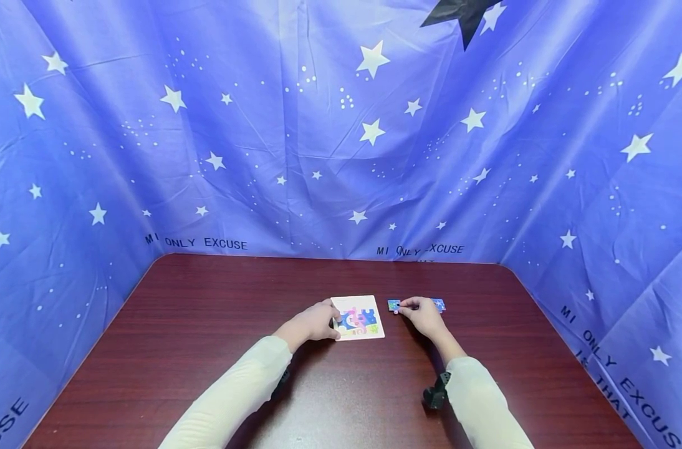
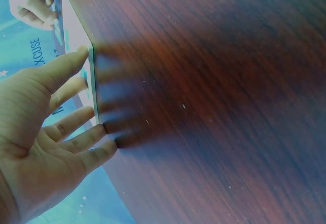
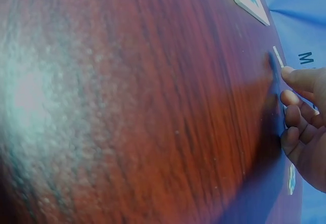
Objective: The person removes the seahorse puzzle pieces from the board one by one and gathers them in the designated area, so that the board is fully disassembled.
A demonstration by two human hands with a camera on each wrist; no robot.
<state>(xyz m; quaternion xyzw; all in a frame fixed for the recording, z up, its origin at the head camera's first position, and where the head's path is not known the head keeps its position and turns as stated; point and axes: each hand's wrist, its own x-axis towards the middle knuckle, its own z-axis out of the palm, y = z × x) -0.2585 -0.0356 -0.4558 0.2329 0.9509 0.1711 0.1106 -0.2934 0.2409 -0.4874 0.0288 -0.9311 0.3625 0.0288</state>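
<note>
A square jigsaw puzzle board (image 1: pixel 352 301) with a pale frame lies on the table, and part of a pink and blue picture fills it. My left hand (image 1: pixel 317 321) rests at the board's left edge, thumb and fairly straight fingers spread along it, as the left wrist view shows along the board's side (image 2: pixel 92 89). To the right of the board, my right hand (image 1: pixel 424 316) pinches a small blue and green puzzle piece (image 1: pixel 393 305) between thumb and fingertips. In the right wrist view, that piece (image 3: pixel 277 56) shows edge-on, low over the table.
Another blue puzzle piece (image 1: pixel 439 305) with a star lies just right of my right hand, partly covered by it. The dark reddish wooden table (image 1: pixel 206 312) is bordered at the back and sides by a blue star-patterned curtain (image 1: pixel 318 125).
</note>
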